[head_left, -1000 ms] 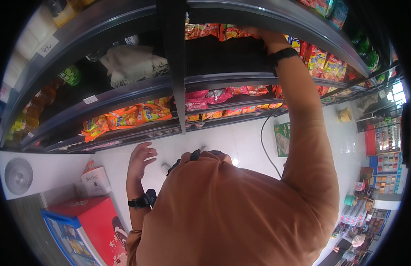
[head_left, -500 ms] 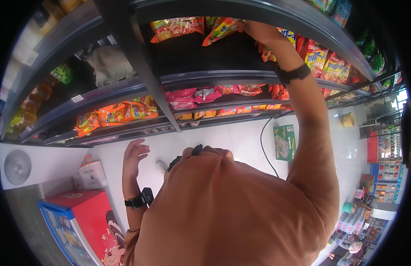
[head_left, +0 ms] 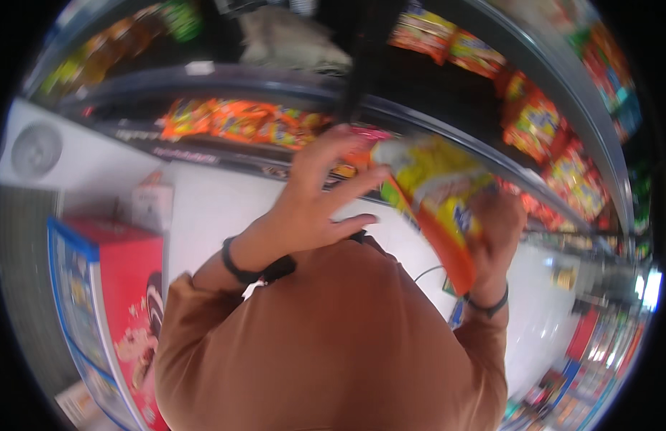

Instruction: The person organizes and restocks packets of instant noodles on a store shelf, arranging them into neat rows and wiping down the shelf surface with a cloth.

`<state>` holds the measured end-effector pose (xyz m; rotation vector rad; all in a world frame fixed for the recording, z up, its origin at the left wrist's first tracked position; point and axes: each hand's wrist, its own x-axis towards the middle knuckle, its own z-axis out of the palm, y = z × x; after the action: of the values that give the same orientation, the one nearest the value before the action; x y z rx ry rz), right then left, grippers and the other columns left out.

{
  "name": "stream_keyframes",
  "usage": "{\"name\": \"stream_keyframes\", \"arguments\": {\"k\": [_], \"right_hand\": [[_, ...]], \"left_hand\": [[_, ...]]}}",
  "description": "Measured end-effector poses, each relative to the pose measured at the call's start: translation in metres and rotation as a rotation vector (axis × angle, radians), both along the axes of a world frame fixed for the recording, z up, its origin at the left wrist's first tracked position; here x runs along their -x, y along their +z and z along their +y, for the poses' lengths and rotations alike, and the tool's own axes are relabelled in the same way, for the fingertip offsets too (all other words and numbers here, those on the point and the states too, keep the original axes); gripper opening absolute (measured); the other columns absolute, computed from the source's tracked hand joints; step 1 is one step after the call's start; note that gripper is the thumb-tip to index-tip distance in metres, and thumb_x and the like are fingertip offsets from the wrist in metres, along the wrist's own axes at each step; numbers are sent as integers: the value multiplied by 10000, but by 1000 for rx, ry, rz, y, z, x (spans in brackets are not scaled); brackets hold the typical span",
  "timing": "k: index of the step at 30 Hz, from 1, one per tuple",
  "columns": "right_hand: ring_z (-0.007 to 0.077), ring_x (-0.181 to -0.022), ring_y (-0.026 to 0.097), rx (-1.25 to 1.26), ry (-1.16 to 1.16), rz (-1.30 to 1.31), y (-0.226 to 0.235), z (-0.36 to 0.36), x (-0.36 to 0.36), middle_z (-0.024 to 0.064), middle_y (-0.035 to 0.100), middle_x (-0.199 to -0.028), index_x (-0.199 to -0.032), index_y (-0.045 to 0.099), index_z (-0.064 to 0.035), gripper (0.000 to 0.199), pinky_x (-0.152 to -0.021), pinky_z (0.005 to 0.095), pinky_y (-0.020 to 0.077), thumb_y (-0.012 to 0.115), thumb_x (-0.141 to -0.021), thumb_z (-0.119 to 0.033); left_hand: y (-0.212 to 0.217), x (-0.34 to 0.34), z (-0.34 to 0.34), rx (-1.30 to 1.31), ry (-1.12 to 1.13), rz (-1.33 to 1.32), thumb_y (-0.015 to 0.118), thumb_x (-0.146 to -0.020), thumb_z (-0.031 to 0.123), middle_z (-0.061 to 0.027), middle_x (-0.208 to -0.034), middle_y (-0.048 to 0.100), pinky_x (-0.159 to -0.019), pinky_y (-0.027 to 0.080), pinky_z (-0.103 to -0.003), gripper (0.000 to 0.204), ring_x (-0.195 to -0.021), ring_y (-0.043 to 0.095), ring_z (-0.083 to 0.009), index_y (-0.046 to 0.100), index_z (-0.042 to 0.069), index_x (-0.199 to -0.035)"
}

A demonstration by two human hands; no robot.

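Note:
In front of my chest, my right hand (head_left: 497, 223) grips a yellow and orange food packet (head_left: 444, 179) by its right end. The packet is tilted and blurred by motion. My left hand (head_left: 322, 190) is raised at the packet's left end, palm toward it, with thumb and fingers spread. Whether its fingertips touch the packet I cannot tell. Behind both hands, orange food packets (head_left: 239, 122) lie in a row on the lower shelf. More packets (head_left: 423, 34) are on the shelf above, with a dark gap to their right before another group of packets (head_left: 538, 126).
A dark upright post (head_left: 361, 65) divides the shelving. Grey cloth (head_left: 286, 39) lies on the upper shelf at left, with bottles (head_left: 106, 54) beyond it. At lower left stands a red freezer (head_left: 131, 302) with a blue-framed glass front. A white floor (head_left: 218, 194) lies below.
My right hand has come down from the upper shelf with the packet. My left hand has risen and moved right, to the packet's other end. The view has swung, shifting the shelves.

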<state>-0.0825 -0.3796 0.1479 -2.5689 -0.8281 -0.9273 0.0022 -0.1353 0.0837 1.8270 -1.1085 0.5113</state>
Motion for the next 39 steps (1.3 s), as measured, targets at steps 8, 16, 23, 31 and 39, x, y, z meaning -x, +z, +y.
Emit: {"name": "stream_keyframes", "arguments": {"k": [8, 16, 23, 31, 39], "right_hand": [[279, -862, 568, 68, 254, 21, -34, 99, -35, 108, 570, -1023, -933, 556, -108, 311, -764, 413, 458, 686, -651, -97], [314, -950, 530, -203, 7, 303, -66, 174, -44, 135, 530, -1115, -1029, 580, -65, 359, -783, 391, 448, 714, -697, -82], [294, -939, 560, -167, -154, 471, -83, 214, -32, 124, 541, -1086, -925, 620, -48, 249, -754, 371, 483, 704, -691, -48], [303, -889, 567, -232, -343, 461, -89, 227, 5, 143, 548, -1076, -904, 624, -54, 229, -715, 367, 488, 688, -684, -44], [265, -785, 576, -108, -331, 440, -84, 166, 12, 90, 554, -1038, -865, 593, -68, 192, -695, 362, 480, 675, -693, -88]], "left_hand": [[-31, -9, 78, -191, 14, 384, 683, -677, 106, -103, -1013, 626, -788, 504, -325, 426, -891, 626, -253, 587, 75, -1091], [-120, -48, 275, 721, 486, 1499, 615, -840, 240, -56, -961, 613, -592, 520, -245, 337, -798, 606, -143, 530, 62, -1114], [-148, -148, 302, 1305, 340, 1426, 495, -907, 142, -145, -1150, 538, -835, 541, -379, 306, -1062, 551, -272, 447, -15, -1165], [-174, -224, 258, 1202, 265, 1404, 467, -924, 180, -175, -1132, 535, -892, 508, -413, 289, -1061, 534, -319, 475, 3, -1152], [-193, -225, 267, 435, 46, 1756, 387, -918, 485, -102, -839, 623, -778, 528, -358, 507, -810, 627, -240, 554, 15, -1011]]}}
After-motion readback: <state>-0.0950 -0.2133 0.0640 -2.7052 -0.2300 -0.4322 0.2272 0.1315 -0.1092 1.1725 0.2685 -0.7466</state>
